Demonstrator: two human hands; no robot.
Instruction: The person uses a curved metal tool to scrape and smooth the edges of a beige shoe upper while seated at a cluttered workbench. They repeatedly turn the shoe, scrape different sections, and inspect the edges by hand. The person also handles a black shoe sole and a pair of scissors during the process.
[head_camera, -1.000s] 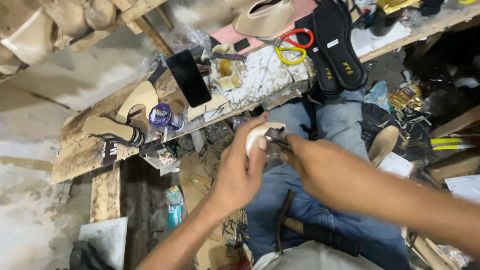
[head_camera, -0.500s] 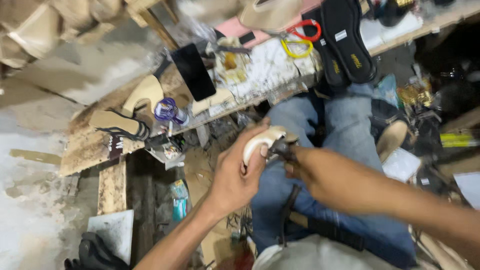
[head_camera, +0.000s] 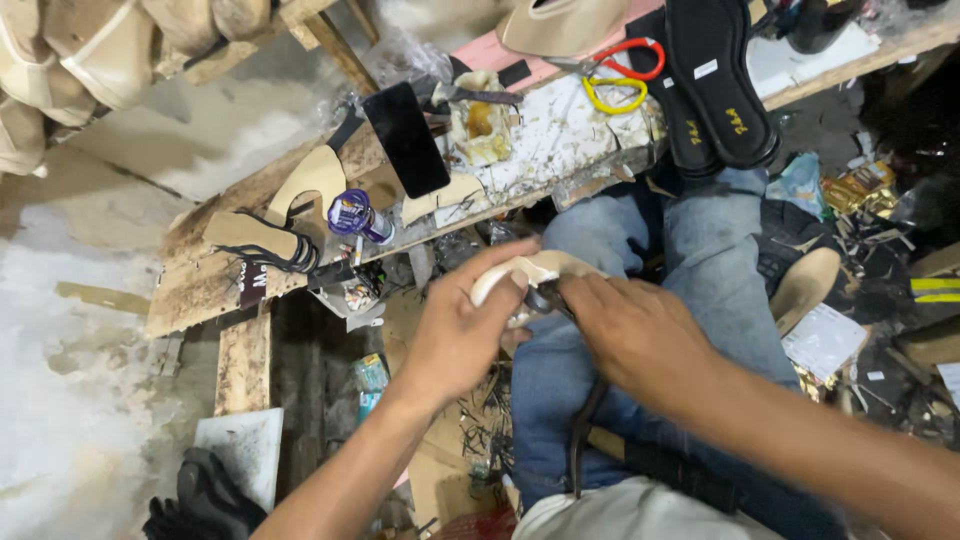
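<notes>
Centrally held over the lap: pale shoe piece (head_camera: 535, 272), long axis running left to right, slightly arched. Left hand (head_camera: 460, 335) wrapped around its left end, thumb on top, fingers curled shut on it. Right hand (head_camera: 630, 335) closed around a dark tool (head_camera: 545, 298), tip pressed against the piece's underside, both hands equally near. Above, toward upper centre, cluttered wooden workbench (head_camera: 200, 290) with black insoles (head_camera: 715, 85), scissors with red and yellow handles (head_camera: 620, 75), dark phone (head_camera: 405, 140), purple-capped bottle (head_camera: 355, 215). Littered floor all round.
</notes>
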